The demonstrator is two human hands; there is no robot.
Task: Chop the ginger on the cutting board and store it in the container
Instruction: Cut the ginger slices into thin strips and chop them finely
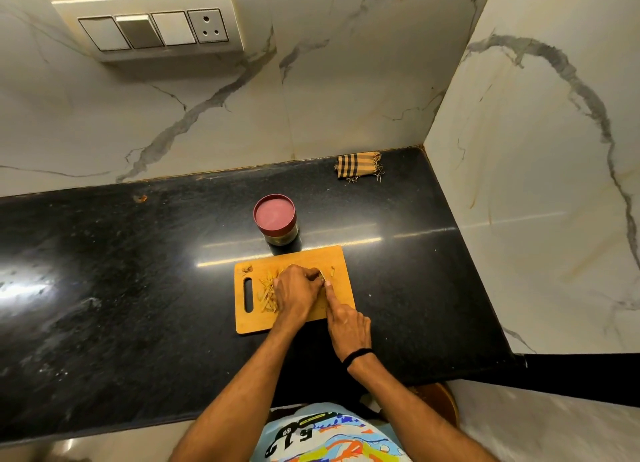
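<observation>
On the board (332, 257), pinched ginger (268, 293) under curled left hand (298, 288); laid right hand (348, 324) alongside, index straight; could not tell its grip. Saw lidded container (277, 221) just behind.

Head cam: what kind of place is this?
Most likely a home kitchen: a dark polished stone countertop set against marble-look wall tiles, a wooden cutting board with cut ginger on it, and a lidded container just behind.
</observation>
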